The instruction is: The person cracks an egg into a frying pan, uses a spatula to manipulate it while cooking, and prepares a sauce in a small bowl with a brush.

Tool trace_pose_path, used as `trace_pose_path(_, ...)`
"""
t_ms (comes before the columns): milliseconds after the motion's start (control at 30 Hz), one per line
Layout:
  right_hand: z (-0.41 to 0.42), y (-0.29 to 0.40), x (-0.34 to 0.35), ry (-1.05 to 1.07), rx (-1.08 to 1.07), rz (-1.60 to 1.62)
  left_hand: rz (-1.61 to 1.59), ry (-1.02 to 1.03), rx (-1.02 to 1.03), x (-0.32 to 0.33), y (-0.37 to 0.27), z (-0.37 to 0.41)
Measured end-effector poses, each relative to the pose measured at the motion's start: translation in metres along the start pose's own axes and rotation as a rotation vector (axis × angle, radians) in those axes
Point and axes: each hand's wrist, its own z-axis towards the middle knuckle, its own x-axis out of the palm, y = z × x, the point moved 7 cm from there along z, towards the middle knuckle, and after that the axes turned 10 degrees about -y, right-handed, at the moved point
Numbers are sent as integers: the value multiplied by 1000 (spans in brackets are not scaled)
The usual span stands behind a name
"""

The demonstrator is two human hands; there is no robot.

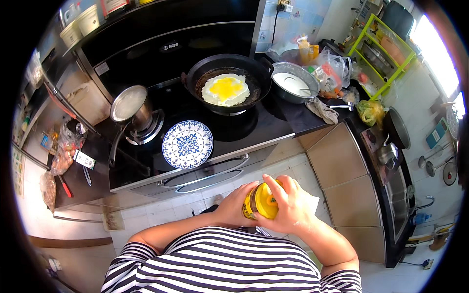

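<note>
A jar with a yellow lid point(267, 200) is held between both hands in front of the striped shirt. My left hand point(234, 207) grips the jar's side, and my right hand point(289, 205) lies over its lid. Beyond them, a black wok point(227, 60) on the stove holds a pale flat pancake with yellow egg point(226, 89) on it. A blue-and-white patterned plate point(187, 145) lies on the stove's front, left of the wok. To the wok's right, a metal bowl point(293, 81) contains white batter and a utensil.
A saucepan point(130, 106) stands on the left burner, its handle towards me. A grey cloth point(323, 110), plastic bags point(331, 69) and a green rack point(381, 55) occupy the right counter. A phone point(84, 159) and a red-handled tool point(65, 186) lie at the left.
</note>
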Motion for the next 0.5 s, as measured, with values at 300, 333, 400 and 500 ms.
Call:
trace_pose_path(300,45,-85,19,37,118,-118,33,108,35,3,40,75)
trace_pose_path(333,50,-99,20,58,161,-143,20,95,24,0,47,83)
trace_pose_path(400,62,-127,18,54,189,-223,-56,76,-73,-6,66,103)
trace_pose_path(500,75,-168,19,88,279,-327,-78,6,-152,-22,95,123)
